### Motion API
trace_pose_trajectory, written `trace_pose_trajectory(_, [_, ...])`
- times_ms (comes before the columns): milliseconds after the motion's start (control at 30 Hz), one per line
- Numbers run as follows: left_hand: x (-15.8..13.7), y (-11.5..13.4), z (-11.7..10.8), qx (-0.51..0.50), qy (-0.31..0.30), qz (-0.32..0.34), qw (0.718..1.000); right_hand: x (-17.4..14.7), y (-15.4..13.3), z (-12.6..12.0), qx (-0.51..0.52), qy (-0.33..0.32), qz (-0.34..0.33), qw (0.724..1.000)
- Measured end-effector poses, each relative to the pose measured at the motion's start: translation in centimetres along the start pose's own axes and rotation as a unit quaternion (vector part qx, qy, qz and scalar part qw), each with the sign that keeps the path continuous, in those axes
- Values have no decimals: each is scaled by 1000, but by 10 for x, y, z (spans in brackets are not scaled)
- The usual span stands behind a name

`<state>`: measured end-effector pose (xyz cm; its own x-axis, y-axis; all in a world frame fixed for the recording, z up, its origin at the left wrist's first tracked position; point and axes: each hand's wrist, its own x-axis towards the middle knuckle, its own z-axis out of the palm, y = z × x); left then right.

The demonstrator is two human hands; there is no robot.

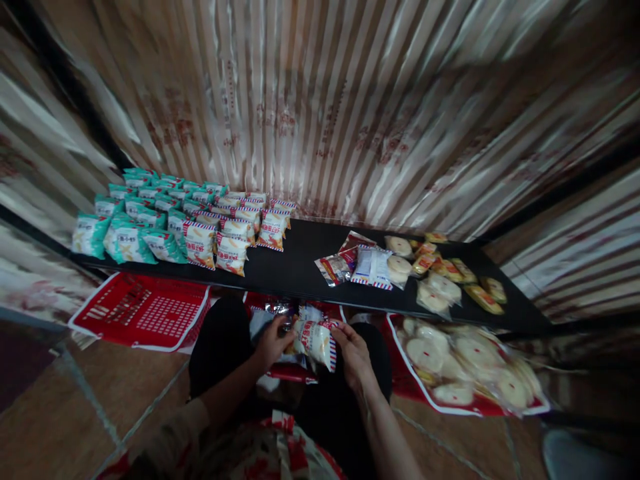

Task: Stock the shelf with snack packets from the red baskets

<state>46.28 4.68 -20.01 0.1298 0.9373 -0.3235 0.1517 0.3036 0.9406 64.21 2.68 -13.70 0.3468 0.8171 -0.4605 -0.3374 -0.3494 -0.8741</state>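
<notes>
Between my two hands is a white-and-orange snack bag (313, 339) with a red-and-blue striped edge. My right hand (352, 347) pinches its striped end. My left hand (274, 343) has its fingers closed at the bag's other end. Below the bag, a red basket (300, 377) between my knees holds more packets, partly hidden by my hands. On the black shelf (295, 270) in front, striped snack bags (231, 253) stand in rows beside rows of teal snack bags (131, 241).
Right on the shelf lie a face-down striped bag (372, 267), flat dark-red packets (334, 269), round pale packaged cakes (437, 293) and small yellow packets (453, 270). A red basket (150, 310) sits low left; another (440, 404), full of pale round packs, low right. Striped sheeting (310, 113) hangs behind.
</notes>
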Motion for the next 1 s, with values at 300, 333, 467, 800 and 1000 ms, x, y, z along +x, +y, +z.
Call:
trace_pose_trajectory(300, [-8,27,-24,27,-295,71,953,8,-22,10,-114,-129,23,985])
trace_pose_trajectory(333, [-10,26,-23,-12,-320,39,947,8,-22,12,-113,-142,30,983])
trace_pose_trajectory(467, [-17,25,-24,-115,-345,-43,930,9,-19,14,-58,-168,52,983])
trace_pose_trajectory(800, [8,52,-30,-234,-110,8,966,10,-6,27,-2,-191,20,981])
trace_pose_trajectory(1000, [23,66,-33,-221,-61,48,972,16,-16,57,-34,-186,-24,982])
